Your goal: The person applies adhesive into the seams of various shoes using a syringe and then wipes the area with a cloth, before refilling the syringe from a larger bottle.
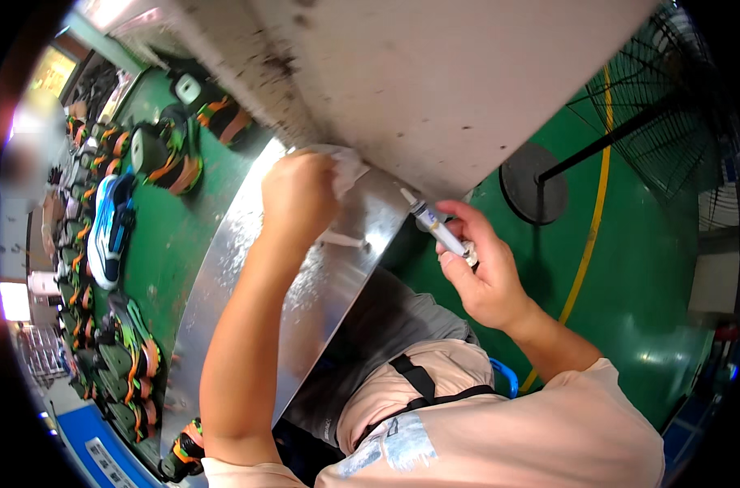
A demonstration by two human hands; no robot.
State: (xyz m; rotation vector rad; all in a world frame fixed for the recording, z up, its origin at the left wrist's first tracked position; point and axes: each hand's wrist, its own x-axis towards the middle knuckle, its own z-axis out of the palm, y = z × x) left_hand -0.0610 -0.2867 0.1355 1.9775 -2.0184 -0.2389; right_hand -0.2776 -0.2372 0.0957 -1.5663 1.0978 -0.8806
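My left hand [299, 193] is closed in a fist over the shiny metal tabletop [224, 256], near the base of a pale panel. A crumpled white tissue or cloth [347, 166] sticks out beyond its fingers. To the right, my right hand [490, 272] grips a slim white tube [437, 226] with a dark collar, a printed label and a narrow pale tip. The tip points up and left, past the table's edge. Something small and whitish shows between the fingers and the tube; I cannot make out what it is. A pale T-shaped thing [342, 240] lies on the metal below my left hand.
The large pale panel [435, 81] with dark specks rises behind the table. A standing fan's round base [534, 184] is on the green floor at right, beside a yellow line [591, 244]. Several black, green and orange machines [168, 150] and a blue-white one [111, 232] stand at left.
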